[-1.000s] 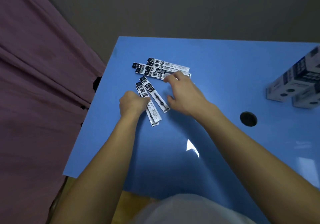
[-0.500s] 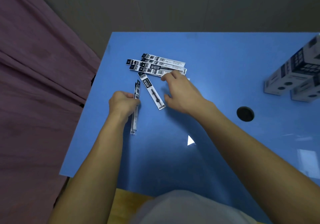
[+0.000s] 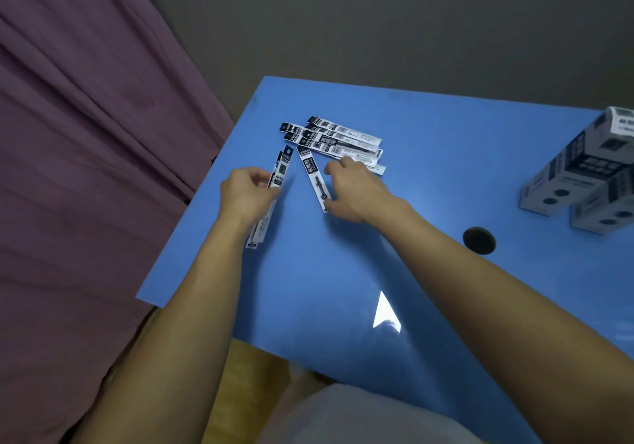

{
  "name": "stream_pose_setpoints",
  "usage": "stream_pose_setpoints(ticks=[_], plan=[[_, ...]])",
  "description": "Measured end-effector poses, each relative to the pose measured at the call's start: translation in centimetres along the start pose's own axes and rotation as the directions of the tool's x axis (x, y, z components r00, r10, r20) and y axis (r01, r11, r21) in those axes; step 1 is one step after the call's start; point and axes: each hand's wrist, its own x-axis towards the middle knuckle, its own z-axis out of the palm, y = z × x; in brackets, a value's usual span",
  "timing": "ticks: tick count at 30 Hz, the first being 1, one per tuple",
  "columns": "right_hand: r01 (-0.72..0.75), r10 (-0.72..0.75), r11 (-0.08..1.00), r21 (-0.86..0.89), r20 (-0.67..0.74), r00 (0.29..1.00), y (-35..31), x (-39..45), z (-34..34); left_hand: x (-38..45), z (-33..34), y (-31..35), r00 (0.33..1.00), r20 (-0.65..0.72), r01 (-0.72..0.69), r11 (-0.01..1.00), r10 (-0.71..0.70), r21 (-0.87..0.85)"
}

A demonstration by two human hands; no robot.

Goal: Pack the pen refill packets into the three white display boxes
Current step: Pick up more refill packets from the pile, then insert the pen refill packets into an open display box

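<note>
Left hand point(image 3: 245, 195) grips flat glossy packets point(image 3: 279, 172); right hand point(image 3: 350, 188), at its 3 o'clock, pinches one slim packet point(image 3: 314, 177)

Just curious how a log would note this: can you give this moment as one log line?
left hand: holds packets | right hand: pinching single packet on table | pile: loose | boxes: far right
</note>
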Motion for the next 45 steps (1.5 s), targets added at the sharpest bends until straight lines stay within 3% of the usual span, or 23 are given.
stream_pose_setpoints(ticks=[12, 24, 38, 45], plan=[[-0.047, 0.046, 0.997, -0.065, -0.015, 0.999, -1.0, -6.3, 0.1, -8.3, -1.4, -1.4, 0.991, 0.057, -0.120, 0.991, 0.123, -0.058], [-0.115, 0.109, 0.986, -0.117, -0.063, 0.992, -2.1, -18.6, 0.8, -17.7, -2.8, -3.8, 0.958, 0.059, -0.274, 0.958, 0.280, -0.085], [-0.323, 0.307, 0.946, -0.032, -0.238, 0.922, 8.0, -30.3, -3.8, -25.5, 5.5, 4.9, 0.845, 0.186, -0.472, 0.863, 0.501, -0.180], [-0.465, 0.459, 0.884, 0.040, -0.251, 0.852, 16.2, -36.0, -5.8, -29.5, 12.5, 10.6, 0.801, 0.274, -0.465, 0.841, 0.532, -0.277]])
